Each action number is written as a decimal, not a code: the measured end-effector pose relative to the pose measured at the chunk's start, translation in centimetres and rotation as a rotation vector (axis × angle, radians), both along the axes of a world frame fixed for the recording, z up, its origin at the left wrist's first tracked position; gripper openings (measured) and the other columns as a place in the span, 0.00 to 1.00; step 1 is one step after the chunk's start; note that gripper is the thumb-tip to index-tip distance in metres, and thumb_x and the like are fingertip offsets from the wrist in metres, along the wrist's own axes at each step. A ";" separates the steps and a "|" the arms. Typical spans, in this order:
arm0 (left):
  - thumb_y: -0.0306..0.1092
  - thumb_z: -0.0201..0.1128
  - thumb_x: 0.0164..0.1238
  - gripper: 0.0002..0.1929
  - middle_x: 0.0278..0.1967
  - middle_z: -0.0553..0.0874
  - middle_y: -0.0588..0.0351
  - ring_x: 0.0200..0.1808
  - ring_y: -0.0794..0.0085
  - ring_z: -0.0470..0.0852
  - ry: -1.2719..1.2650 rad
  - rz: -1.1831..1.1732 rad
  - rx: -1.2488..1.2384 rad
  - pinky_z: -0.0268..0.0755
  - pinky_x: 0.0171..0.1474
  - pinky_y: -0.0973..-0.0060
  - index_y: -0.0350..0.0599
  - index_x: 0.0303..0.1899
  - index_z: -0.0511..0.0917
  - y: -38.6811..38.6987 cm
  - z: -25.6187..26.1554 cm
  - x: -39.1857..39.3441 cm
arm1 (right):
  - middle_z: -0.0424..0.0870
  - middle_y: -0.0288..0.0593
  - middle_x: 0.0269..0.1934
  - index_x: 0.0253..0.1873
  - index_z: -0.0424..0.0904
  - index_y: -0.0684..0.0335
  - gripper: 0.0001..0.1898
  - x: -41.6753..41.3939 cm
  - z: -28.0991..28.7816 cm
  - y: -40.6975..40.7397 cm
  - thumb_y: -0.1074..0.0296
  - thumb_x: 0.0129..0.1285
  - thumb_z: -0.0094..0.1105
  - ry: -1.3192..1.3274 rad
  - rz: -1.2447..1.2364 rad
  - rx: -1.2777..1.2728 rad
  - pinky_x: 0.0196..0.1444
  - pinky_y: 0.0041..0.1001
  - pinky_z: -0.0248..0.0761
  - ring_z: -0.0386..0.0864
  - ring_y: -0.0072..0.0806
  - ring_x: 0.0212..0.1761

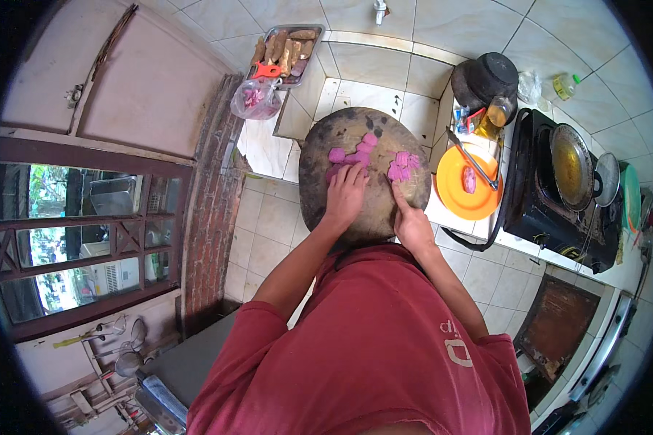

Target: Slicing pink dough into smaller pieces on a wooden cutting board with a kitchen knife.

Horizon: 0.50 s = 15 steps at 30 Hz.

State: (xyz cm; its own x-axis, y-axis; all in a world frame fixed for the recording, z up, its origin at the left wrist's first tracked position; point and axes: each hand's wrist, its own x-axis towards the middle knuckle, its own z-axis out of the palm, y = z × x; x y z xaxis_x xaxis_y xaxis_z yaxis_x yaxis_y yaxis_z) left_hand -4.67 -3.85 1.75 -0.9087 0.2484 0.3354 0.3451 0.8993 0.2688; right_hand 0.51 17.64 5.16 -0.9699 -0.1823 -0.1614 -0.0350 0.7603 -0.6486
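Observation:
A round, worn wooden chopping board (378, 209) lies before me. Purple slices, apparently sweet potato (367, 144), form an uneven row on its left half. The fingertips of my left hand (347, 194) press on the lower slices. Purple strips (403, 165) are heaped on the right half. My right hand (412, 222) has its index finger stretched towards them and the other fingers curled round a knife (389, 178); it is seen nearly edge-on, its handle hidden. Right of the board, an orange plate (451, 198) bears a peeled purple piece (469, 180) and metal tongs (476, 162).
At upper left are a metal tray (316, 41) of brown roots, a red peeler (266, 70) and a plastic bag of peelings (256, 99). A gas stove (528, 190) with an oil-filled pan (570, 167) stands right, near a blackened pot (490, 76) and a glass jar of oil (490, 124).

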 end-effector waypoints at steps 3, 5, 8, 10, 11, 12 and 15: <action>0.35 0.66 0.81 0.13 0.61 0.88 0.53 0.63 0.55 0.84 0.040 -0.009 0.051 0.75 0.66 0.54 0.39 0.57 0.87 -0.1 0.9 -0.2 | 0.86 0.73 0.32 0.89 0.61 0.47 0.39 -0.2 -0.2 0.2 0.75 0.74 0.54 0.012 0.026 -0.038 0.46 0.63 0.81 0.86 0.71 0.35; 0.36 0.64 0.82 0.12 0.59 0.88 0.54 0.60 0.56 0.85 0.081 0.003 0.075 0.77 0.63 0.54 0.40 0.56 0.87 0.4 1.7 -0.4 | 0.86 0.74 0.33 0.89 0.61 0.47 0.39 -0.4 -0.1 0.1 0.76 0.74 0.54 0.002 0.019 -0.059 0.47 0.62 0.81 0.87 0.71 0.35; 0.34 0.61 0.85 0.11 0.56 0.89 0.47 0.57 0.46 0.88 0.015 0.114 0.404 0.79 0.58 0.50 0.39 0.55 0.86 1.4 1.9 -0.5 | 0.86 0.74 0.33 0.89 0.61 0.48 0.39 -0.5 0.4 0.0 0.76 0.74 0.53 -0.012 0.014 -0.077 0.48 0.62 0.81 0.87 0.70 0.35; 0.33 0.59 0.87 0.11 0.53 0.90 0.39 0.54 0.37 0.88 -0.292 0.227 0.528 0.81 0.56 0.49 0.36 0.55 0.84 1.8 1.5 -0.2 | 0.86 0.74 0.33 0.89 0.61 0.48 0.39 -0.5 -0.1 0.1 0.76 0.74 0.53 -0.014 0.024 -0.062 0.48 0.62 0.81 0.87 0.70 0.35; 0.33 0.59 0.87 0.11 0.53 0.90 0.39 0.54 0.37 0.88 -0.294 0.229 0.529 0.81 0.56 0.49 0.36 0.55 0.84 1.9 1.4 0.0 | 0.85 0.74 0.33 0.89 0.62 0.48 0.39 -0.4 -0.4 0.2 0.76 0.74 0.53 -0.014 0.034 -0.047 0.48 0.62 0.81 0.86 0.71 0.35; 0.33 0.59 0.87 0.11 0.53 0.89 0.36 0.54 0.36 0.88 -0.298 0.185 0.542 0.81 0.56 0.49 0.35 0.56 0.84 1.8 1.0 0.4 | 0.85 0.74 0.33 0.89 0.62 0.48 0.39 -0.4 -0.3 0.1 0.76 0.74 0.53 -0.018 0.039 -0.047 0.48 0.62 0.81 0.86 0.71 0.35; 0.33 0.59 0.87 0.12 0.53 0.89 0.35 0.55 0.35 0.88 -0.286 0.144 0.570 0.81 0.58 0.50 0.35 0.58 0.83 1.9 0.3 1.0 | 0.85 0.74 0.33 0.89 0.62 0.48 0.39 -0.5 -0.1 0.1 0.76 0.74 0.53 -0.027 0.014 -0.052 0.48 0.62 0.81 0.86 0.71 0.36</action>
